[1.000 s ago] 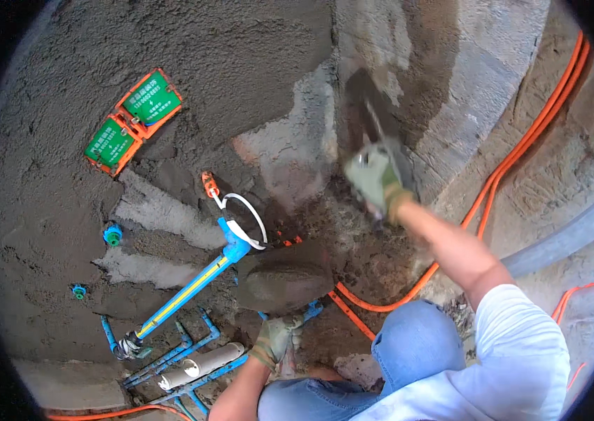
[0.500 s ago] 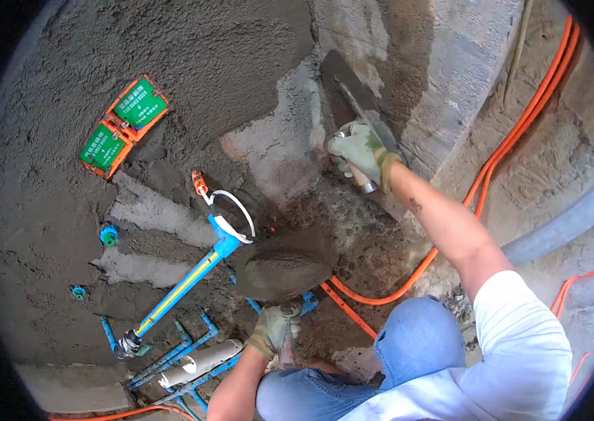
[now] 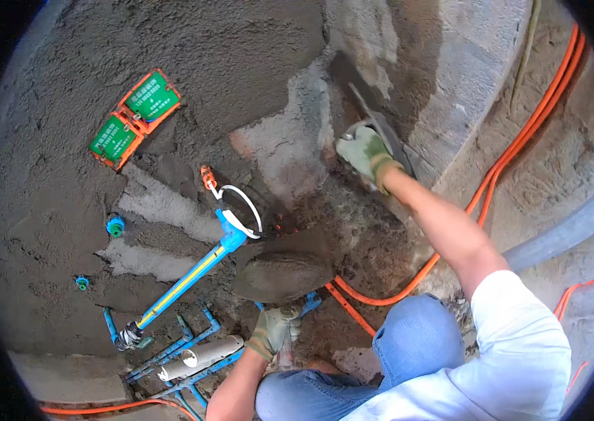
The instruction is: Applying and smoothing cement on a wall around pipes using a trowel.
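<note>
My right hand (image 3: 366, 154), in a pale green-grey work glove, is closed around the handle of a plastering trowel (image 3: 375, 116). The blade lies against the wall at the corner, beside a strip of wet mortar. Lower down, my left hand (image 3: 274, 332), gloved as well, grips the handle of a plasterer's hawk (image 3: 301, 243). A rounded heap of wet grey mortar (image 3: 283, 275) sits on it and hides most of its board. Fresh mortar (image 3: 241, 63) covers much of the wall left of the corner; a lighter bare patch (image 3: 290, 133) shows beside the trowel.
Two green-covered orange electrical boxes (image 3: 148, 99) are set in the wall. A blue pipe with a yellow stripe (image 3: 188, 281) and a white looped hose (image 3: 244, 201) stand left of the hawk. Blue pipes (image 3: 202, 330) run below. Orange conduits (image 3: 514, 144) and a grey pipe (image 3: 563, 221) lie right.
My right hand has turned with the trowel and shifted slightly up the wall, so the handle is now mostly hidden. My left hand and the hawk stay nearly in place. The view has shifted slightly.
</note>
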Tool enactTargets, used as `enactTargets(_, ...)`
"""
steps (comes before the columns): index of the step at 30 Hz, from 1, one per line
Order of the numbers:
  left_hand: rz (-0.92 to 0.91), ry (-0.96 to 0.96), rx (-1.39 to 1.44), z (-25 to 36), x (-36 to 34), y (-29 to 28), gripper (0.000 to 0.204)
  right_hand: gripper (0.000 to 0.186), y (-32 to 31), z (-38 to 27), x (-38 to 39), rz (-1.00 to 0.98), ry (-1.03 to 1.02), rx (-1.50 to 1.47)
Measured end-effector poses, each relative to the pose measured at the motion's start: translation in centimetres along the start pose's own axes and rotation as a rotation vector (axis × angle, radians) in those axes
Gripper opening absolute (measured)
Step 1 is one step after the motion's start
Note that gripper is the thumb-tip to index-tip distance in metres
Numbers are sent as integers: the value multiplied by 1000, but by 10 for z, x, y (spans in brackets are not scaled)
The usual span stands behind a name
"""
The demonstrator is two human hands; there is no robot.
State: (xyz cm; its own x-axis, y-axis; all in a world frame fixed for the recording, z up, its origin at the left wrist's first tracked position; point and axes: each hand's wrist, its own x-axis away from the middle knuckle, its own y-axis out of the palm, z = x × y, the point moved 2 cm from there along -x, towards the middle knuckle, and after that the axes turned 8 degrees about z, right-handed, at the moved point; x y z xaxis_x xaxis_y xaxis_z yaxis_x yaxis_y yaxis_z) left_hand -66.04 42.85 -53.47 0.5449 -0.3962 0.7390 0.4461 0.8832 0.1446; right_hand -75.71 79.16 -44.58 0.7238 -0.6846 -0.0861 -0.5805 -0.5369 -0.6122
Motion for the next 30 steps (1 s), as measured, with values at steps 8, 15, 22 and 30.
enactTargets(8,37,-64,-34,-3,-3,-1,5,43,13,3,-1,-200,122,-77)
enactTargets(15,-62,-45,-66,-6,1,7,7,25,34,28,-5,0,-57,-28)
enactTargets(22,-29,1092,-1807,-37,-51,-10,31,12,-9,78,100,-59,-65,-261)
enactTargets(30,65,1556,-1567,15,-102,74,33,9,-87,116,164,-179,-443,142)
